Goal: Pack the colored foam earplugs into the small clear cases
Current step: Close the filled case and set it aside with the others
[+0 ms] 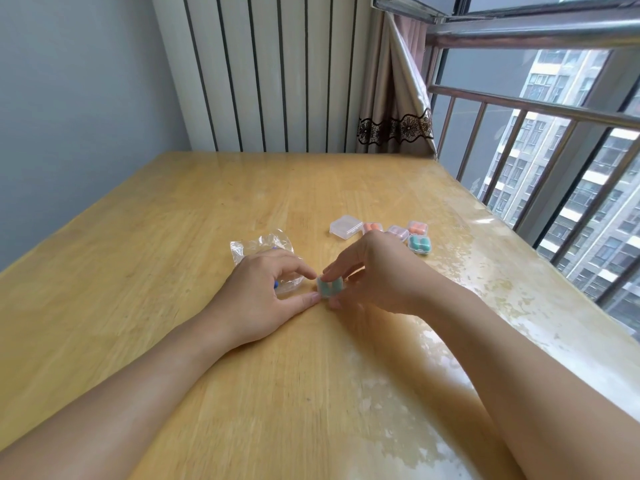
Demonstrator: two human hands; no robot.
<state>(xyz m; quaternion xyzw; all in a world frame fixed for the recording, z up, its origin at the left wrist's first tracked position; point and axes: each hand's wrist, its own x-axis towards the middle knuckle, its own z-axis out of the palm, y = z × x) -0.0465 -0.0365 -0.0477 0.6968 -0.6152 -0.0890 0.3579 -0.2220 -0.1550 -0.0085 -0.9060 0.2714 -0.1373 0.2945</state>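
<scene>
Wooden desk [207,209] by window. Left hand [266,285] and right hand [374,271] both pinching clear case [331,286] with teal earplugs at center; filled cases [417,237] at 1 o'clock. Risk: uneven squeeze could pop lid, spilling plugs.

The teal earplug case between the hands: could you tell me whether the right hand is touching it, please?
Touching. In the head view the right hand has its fingertips pressed on the top and near edge of the teal case, with no gap visible.
</scene>
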